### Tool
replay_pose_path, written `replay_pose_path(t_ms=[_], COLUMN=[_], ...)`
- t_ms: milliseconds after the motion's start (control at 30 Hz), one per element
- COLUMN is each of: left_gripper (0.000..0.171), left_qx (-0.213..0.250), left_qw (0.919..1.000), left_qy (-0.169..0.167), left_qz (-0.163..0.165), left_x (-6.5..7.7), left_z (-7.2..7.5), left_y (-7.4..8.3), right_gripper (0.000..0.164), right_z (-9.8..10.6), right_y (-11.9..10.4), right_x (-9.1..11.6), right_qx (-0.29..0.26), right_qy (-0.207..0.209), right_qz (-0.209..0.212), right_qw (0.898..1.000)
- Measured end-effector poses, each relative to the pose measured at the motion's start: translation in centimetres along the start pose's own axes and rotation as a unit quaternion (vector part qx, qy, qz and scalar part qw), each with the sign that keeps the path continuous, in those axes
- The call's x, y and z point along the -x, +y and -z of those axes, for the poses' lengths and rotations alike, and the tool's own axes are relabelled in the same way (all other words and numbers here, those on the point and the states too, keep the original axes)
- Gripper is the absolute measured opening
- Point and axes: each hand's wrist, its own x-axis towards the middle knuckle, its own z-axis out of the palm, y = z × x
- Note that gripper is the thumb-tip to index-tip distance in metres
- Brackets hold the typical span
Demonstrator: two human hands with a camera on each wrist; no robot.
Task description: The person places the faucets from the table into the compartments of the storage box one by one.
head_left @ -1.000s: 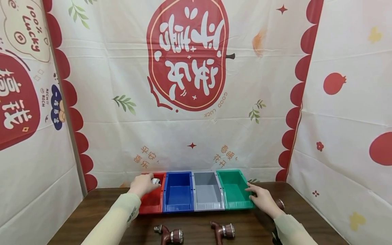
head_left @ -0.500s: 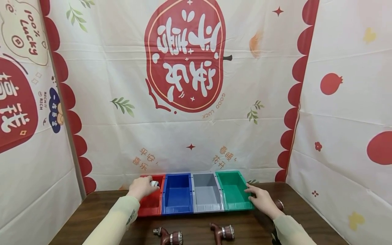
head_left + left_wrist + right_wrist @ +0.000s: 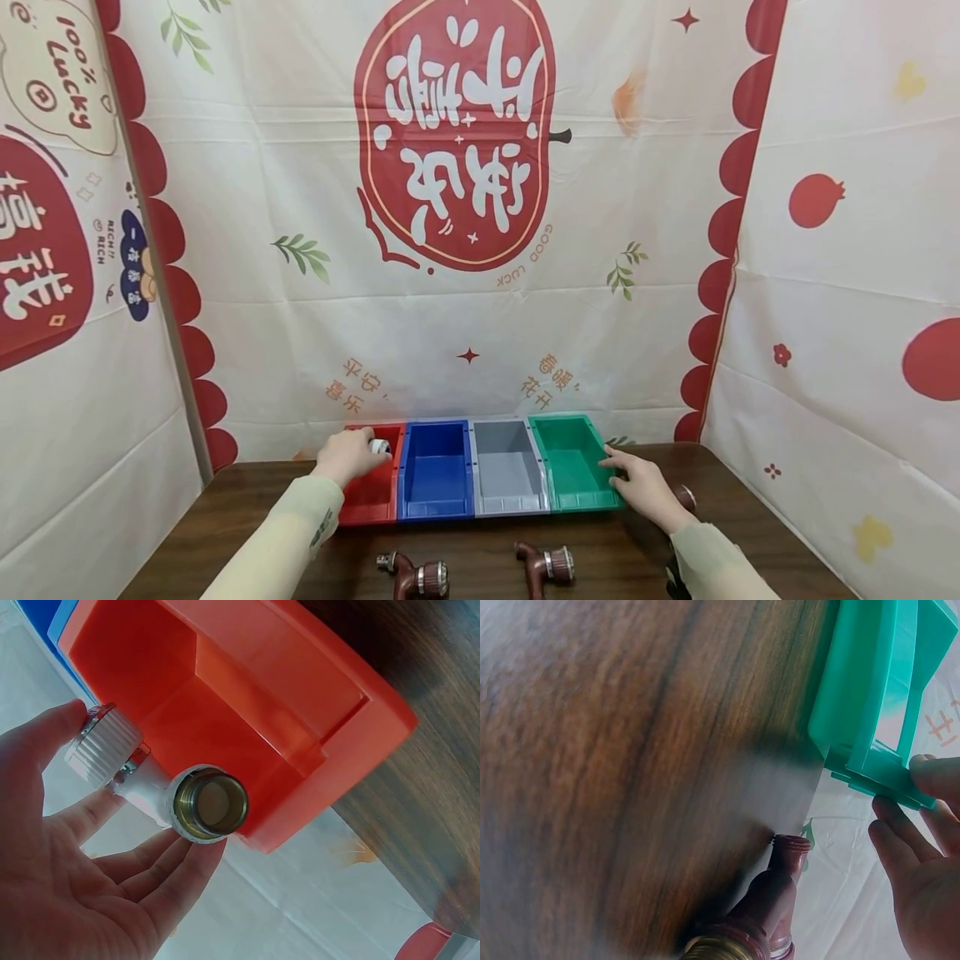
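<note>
Over the red bin [image 3: 375, 724] we pinch the white tap [image 3: 150, 791] in our left hand [image 3: 347, 457], apparently to place it, so loosening should follow, while well right of that bin our right hand [image 3: 647, 492] pinches the green bin [image 3: 579, 502].

The right hand [image 3: 930, 877] pinches the edge of a green plastic bin [image 3: 855, 682] between thumb and fingers. Near the grip is a dark-red pipe fitting [image 3: 766, 896] with a threaded end; past it, brown wood-grain tabletop [image 3: 607, 765].
</note>
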Motion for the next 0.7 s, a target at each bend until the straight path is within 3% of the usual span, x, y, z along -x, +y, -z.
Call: replay_pose_path(t_ms=[333, 700], left_gripper=[0.048, 0.048], left_qx=[0.005, 0.004], left_qw=[1.0, 0.9999], left_qy=[0.003, 0.012], left_qz=[0.002, -0.004], left_x=[-0.24, 0.14], left_z=[0.12, 0.08], left_y=[0.18, -0.13], right_gripper=[0.026, 0.027], right_z=[-0.15, 0.03], right_y=[0.08, 0.23], right_x=[-0.08, -0.16], right_qx=[0.003, -0.002], right_qy=[0.009, -0.011], right_qz=[0.003, -0.008], right_qw=[1.0, 1.0])
